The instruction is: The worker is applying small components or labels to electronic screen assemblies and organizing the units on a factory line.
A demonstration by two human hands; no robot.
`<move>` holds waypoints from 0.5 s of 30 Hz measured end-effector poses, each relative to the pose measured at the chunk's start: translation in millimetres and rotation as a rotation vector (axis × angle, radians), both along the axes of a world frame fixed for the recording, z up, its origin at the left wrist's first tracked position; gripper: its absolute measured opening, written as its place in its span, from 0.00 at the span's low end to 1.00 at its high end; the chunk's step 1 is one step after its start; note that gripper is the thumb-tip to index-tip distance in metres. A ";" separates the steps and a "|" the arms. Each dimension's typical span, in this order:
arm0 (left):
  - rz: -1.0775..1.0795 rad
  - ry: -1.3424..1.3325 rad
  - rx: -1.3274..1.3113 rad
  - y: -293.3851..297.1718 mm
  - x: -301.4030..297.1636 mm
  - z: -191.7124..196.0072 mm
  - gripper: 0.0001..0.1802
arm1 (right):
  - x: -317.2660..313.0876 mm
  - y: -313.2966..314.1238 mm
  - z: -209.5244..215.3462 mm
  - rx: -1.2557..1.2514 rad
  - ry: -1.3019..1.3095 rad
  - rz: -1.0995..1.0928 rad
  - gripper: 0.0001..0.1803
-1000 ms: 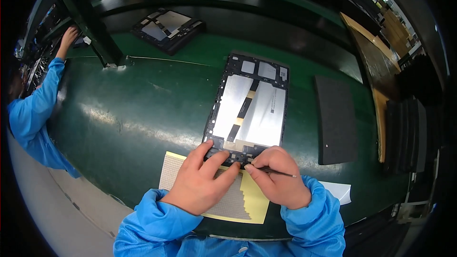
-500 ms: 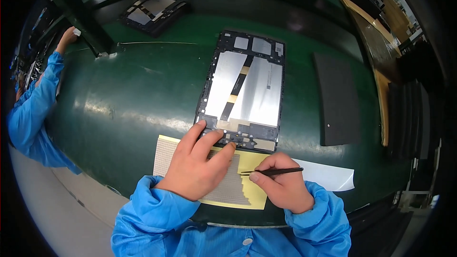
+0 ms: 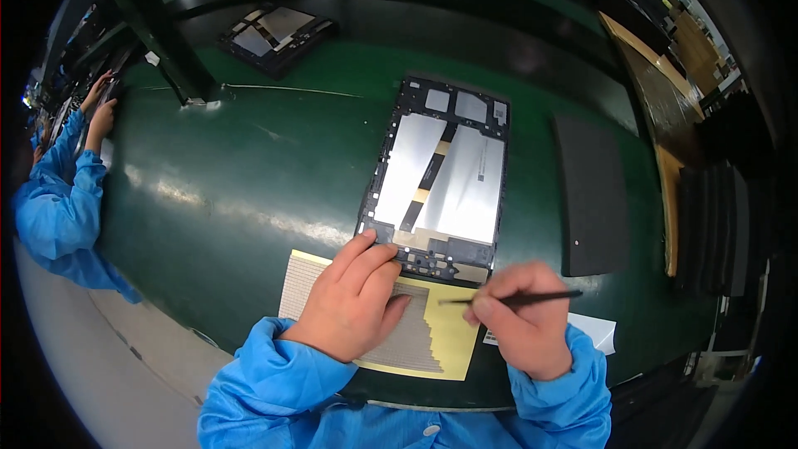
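Observation:
An open tablet housing [image 3: 453, 191] lies on the green table, with a silver back and a dark ribbon cable [image 3: 430, 175] slanting across it. My left hand [image 3: 353, 303] rests with fingers extended, its fingertips on the housing's near left corner. Beneath that palm is a yellow backing sheet [image 3: 457, 337] covered partly by rows of small grey-beige adhesive pieces [image 3: 416, 341]. My right hand [image 3: 525, 324] is closed around black tweezers [image 3: 544, 297]. Their blurred tips point left, over the bare yellow part of the sheet; whether they hold a piece I cannot tell.
A black foam pad [image 3: 592, 199] lies right of the housing, with a white paper sheet [image 3: 594, 333] nearer me. Another tablet housing [image 3: 278, 32] sits at the far left by a green post [image 3: 154, 29]. Stacked black pads [image 3: 713, 233] stand far right. A co-worker's blue sleeves [image 3: 54, 220] show at left.
My right hand and the tweezers have moved right, away from the adhesive rows. My left fingers have drawn closer together. The whole view has shifted slightly. At left, the co-worker's hands have moved.

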State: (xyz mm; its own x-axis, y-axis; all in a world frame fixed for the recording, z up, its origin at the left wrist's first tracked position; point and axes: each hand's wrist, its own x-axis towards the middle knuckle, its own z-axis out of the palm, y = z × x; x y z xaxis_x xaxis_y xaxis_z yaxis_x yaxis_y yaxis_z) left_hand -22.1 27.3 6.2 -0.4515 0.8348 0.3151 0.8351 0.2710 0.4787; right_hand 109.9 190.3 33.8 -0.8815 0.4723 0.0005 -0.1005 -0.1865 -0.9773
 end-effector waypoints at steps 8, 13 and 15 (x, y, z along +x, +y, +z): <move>-0.012 0.022 0.051 -0.2 -4.2 -1.4 0.23 | -44.1 7.1 -11.2 0.329 -0.147 0.145 0.07; -0.009 0.029 0.057 -0.7 -4.2 -0.6 0.23 | -44.8 4.5 -10.5 0.384 -0.143 0.137 0.07; -0.006 0.032 0.052 -0.6 -3.5 1.7 0.23 | -44.6 2.4 -10.3 0.406 -0.132 0.130 0.07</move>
State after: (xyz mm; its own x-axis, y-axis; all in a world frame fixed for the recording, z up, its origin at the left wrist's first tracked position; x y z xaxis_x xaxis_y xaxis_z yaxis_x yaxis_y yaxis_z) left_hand -25.6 26.7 7.9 -0.4355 0.8197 0.3722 0.8517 0.2413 0.4652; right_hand 65.3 192.7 23.5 -0.9384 0.3423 0.0465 0.0288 0.2117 -0.9769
